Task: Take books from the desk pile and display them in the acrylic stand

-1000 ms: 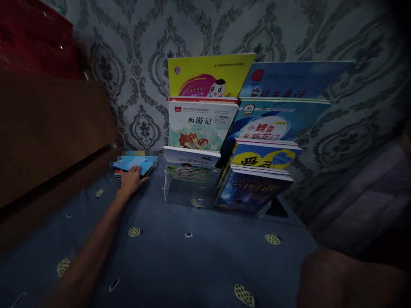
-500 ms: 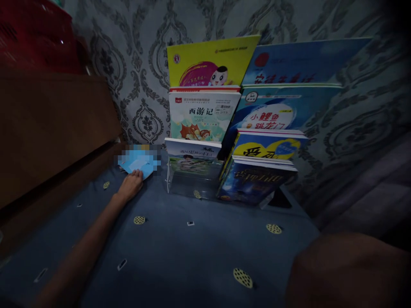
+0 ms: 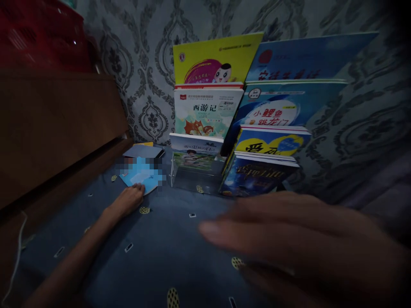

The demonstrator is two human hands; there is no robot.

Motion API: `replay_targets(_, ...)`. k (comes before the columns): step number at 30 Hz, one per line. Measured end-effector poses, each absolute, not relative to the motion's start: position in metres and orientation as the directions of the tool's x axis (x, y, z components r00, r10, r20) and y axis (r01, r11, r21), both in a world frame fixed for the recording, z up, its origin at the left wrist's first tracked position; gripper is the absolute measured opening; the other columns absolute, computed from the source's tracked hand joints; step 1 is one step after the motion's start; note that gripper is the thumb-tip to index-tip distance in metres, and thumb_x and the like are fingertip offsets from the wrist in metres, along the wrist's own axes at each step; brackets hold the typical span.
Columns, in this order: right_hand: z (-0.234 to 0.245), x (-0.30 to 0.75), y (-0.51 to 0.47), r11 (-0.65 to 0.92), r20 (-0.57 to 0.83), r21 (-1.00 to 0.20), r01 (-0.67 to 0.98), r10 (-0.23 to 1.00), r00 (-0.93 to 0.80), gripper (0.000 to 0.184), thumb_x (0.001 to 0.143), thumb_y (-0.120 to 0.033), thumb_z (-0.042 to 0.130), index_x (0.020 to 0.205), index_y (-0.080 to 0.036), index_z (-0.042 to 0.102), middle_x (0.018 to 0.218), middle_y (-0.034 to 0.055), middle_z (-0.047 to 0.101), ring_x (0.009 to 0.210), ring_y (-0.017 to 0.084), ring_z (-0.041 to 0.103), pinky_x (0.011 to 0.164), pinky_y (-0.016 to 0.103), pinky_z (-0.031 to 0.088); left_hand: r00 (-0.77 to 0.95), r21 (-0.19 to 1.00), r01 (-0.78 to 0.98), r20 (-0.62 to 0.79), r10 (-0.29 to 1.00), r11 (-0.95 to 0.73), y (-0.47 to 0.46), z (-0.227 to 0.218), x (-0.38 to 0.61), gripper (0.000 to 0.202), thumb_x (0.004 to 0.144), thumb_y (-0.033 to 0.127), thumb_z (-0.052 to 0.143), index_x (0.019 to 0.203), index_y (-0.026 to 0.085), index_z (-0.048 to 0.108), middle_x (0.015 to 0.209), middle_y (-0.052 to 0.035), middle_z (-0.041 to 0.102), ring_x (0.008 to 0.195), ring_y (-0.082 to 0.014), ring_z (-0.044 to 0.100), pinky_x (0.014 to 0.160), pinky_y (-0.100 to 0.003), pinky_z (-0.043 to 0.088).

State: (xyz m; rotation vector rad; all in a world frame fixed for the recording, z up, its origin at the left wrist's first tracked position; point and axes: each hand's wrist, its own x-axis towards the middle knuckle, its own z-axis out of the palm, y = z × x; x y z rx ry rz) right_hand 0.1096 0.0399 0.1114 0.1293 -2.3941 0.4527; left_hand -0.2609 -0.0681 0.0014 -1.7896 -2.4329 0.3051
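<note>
My left hand (image 3: 132,197) is closed on the near edge of a light blue book (image 3: 149,174), whose cover is partly blurred out. That book lies on the cloth, just in front of a small stack with a grey top (image 3: 143,151). Large in the right foreground is my right hand (image 3: 289,239), somewhat blurred, its fingers stretched out and apart with nothing seen in them. Beyond it stands a clear book rack (image 3: 192,179) holding several books in stepped rows, among them a dark blue book (image 3: 253,175) and a white-covered book (image 3: 205,109).
A dark blue patterned cloth (image 3: 154,256) covers the surface. Along the left runs a brown wooden headboard or cabinet (image 3: 64,115), with a red plastic basket (image 3: 41,38) on top. Patterned wallpaper (image 3: 144,51) rises behind the rack. A white cable (image 3: 19,244) hangs at lower left.
My left hand has drawn the blue book a little nearer, off the small stack, which now shows behind it. My right hand has come in from the lower right toward the middle.
</note>
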Motion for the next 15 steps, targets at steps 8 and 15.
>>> replay_targets(8,0.119,-0.009,0.049,0.944,0.171,-0.295,-0.149,-0.101,-0.98,0.029,0.1,-0.026,0.056,0.127,-0.019,0.064,0.111,0.0098,0.074,0.098,0.024,0.071,0.083,0.036,0.054,-0.16,-0.15,0.978,-0.106,0.981,0.143,-0.123,-0.002,-0.226,0.042,0.096,0.01,0.044,0.137,0.015,0.055,0.142,-0.0164,0.06,0.137,-0.0303,0.053,0.108,-0.042,0.05)
replay_targets(15,0.033,-0.078,0.012,0.891,0.109,-0.348,-0.292,-0.271,-0.956,0.021,0.1,-0.014,0.05,0.114,-0.013,0.066,0.121,0.0145,0.071,0.114,0.024,0.067,0.097,0.038,0.054,0.026,-0.051,0.998,-0.015,1.0,-0.026,-0.18,-0.021,-0.17,0.055,0.089,0.002,0.048,0.142,0.017,0.052,0.144,-0.0124,0.059,0.142,-0.0285,0.047,0.117,-0.044,0.042)
